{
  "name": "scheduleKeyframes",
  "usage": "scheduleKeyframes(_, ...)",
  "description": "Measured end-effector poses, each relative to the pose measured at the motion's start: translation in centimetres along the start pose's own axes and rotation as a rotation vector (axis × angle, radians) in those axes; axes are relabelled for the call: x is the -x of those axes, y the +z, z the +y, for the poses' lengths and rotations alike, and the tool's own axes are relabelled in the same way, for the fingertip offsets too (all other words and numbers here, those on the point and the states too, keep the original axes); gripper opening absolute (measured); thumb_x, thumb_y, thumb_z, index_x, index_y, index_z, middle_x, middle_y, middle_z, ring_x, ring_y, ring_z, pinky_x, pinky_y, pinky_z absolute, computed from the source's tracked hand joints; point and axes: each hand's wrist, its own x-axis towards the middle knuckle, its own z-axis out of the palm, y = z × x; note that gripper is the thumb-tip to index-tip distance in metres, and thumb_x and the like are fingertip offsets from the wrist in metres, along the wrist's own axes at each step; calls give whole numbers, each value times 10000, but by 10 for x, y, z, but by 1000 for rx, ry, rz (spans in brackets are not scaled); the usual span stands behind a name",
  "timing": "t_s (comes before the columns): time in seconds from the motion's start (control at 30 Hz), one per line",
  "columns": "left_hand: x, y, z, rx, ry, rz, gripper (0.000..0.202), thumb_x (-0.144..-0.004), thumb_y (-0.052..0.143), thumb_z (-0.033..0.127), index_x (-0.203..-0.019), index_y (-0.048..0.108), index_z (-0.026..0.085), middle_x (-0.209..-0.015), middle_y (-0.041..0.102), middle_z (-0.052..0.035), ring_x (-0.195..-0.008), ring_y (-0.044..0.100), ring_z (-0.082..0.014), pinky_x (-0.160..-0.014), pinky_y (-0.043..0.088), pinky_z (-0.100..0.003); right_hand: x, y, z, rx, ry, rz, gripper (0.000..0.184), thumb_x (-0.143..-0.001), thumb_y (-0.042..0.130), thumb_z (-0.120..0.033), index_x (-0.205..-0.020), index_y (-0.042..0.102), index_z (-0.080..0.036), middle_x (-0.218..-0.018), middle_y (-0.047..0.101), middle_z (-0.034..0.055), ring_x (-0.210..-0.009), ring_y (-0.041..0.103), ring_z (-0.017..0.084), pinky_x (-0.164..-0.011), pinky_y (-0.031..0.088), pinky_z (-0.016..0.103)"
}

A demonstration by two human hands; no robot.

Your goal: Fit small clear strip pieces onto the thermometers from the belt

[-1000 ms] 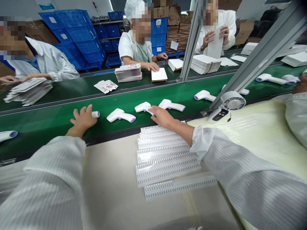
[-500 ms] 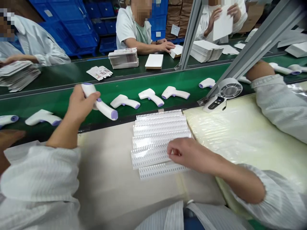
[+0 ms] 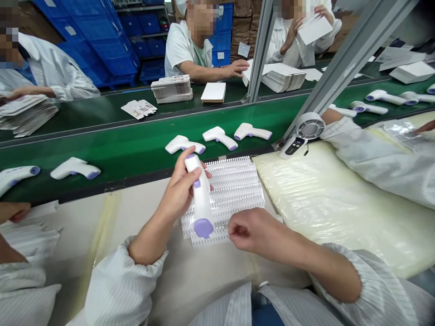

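My left hand (image 3: pixel 175 192) is wrapped round a white-and-purple infrared thermometer (image 3: pixel 203 199), its purple handle end toward me. It is over the left part of overlapping white sheets (image 3: pixel 234 181) bearing rows of small tabs. My right hand (image 3: pixel 254 228) is curled at the sheets' lower right, fingertips pinched together; whatever is between them is hidden. Beyond my left hand, several like thermometers lie on the green conveyor belt (image 3: pixel 136 140), one thermometer (image 3: pixel 179 144) just behind my fingers.
A handheld fan (image 3: pixel 309 127) stands by a slanted metal post (image 3: pixel 350 63). Plastic-wrapped yellowish foam (image 3: pixel 326 194) covers the bench at right. A co-worker's hand (image 3: pixel 13 211) is at the left edge, another's sleeve (image 3: pixel 377 158) at right. Across the belt, people handle white boxes (image 3: pixel 213 92).
My left hand has brought the thermometer from over the belt, rightward and toward me, above the sheets. My right hand stays pinched near the sheets' lower right. A co-worker's hand now shows at left.
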Motion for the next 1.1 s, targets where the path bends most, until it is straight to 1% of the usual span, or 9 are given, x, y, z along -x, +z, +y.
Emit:
scheduleKeyframes(0.1,12,15,-10,-72,-84,-44,715,-843,697,395,-1459,339,328,-1014,546,-16,-839,608,-189,-622,532,-277,1,-18,-5,-476,-46,206,35,-839,739,-225,-812,752,-207,-846,764,22,-735,666,162,-659,494,277)
scheduleKeyframes(0.13,16,21,-13,-119,-91,-62,686,-862,674,391,-1459,343,326,-1006,547,-14,-821,595,-177,-629,512,-269,-1,-23,-7,-587,-73,294,60,-831,772,-276,-811,763,-220,-894,773,24,-766,677,166,-683,515,286)
scheduleKeyframes(0.2,24,32,-16,-215,-97,-110,617,-900,619,369,-1453,351,317,-982,551,-8,-786,573,-160,-658,489,-270,-10,-26,-8,-737,-119,425,88,-797,822,-307,-774,773,-238,-954,772,17,-817,682,164,-732,533,294)
scheduleKeyframes(0.27,32,41,-16,-278,-112,-157,575,-929,567,346,-1453,331,314,-966,558,-3,-772,569,-156,-687,484,-282,-20,-24,-7,-827,-141,489,83,-767,845,-276,-738,774,-246,-965,759,4,-860,674,159,-768,530,285)
scheduleKeyframes(0.37,41,49,-12,-307,-136,-212,557,-952,510,326,-1458,277,303,-958,566,-2,-790,583,-162,-719,478,-297,-29,-15,-3,-867,-142,524,70,-772,835,-235,-739,775,-249,-969,740,-8,-881,652,150,-794,516,277)
scheduleKeyframes(0.5,44,52,-9,-307,-151,-237,529,-973,461,328,-1457,251,286,-1015,579,-19,-832,592,-168,-791,480,-330,-29,-9,0,-877,-152,518,71,-799,814,-244,-744,769,-244,-983,720,-3,-794,623,142,-722,513,289)
scheduleKeyframes(0.63,40,48,-19,-294,-129,-222,544,-973,474,411,-1471,270,327,-1152,576,-44,-904,597,-192,-842,477,-362,-28,-9,-3,-870,-139,541,80,-778,819,-253,-728,760,-237,-996,707,14,-806,634,164,-696,523,307)
scheduleKeyframes(0.8,39,43,-30,-261,-108,-194,579,-967,499,555,-1484,333,354,-1261,546,-68,-1034,593,-245,-883,471,-383,-29,-9,-5,-804,-127,583,87,-753,811,-258,-709,740,-233,-977,715,32,-905,665,204,-792,548,347)
scheduleKeyframes(1.1,39,46,-27,-277,-131,-189,611,-981,438,644,-1493,305,336,-1159,557,-60,-826,553,-199,-790,438,-344,-28,-10,-7,-799,-114,597,84,-746,807,-252,-696,743,-233,-976,710,37,-904,676,204,-753,553,322)
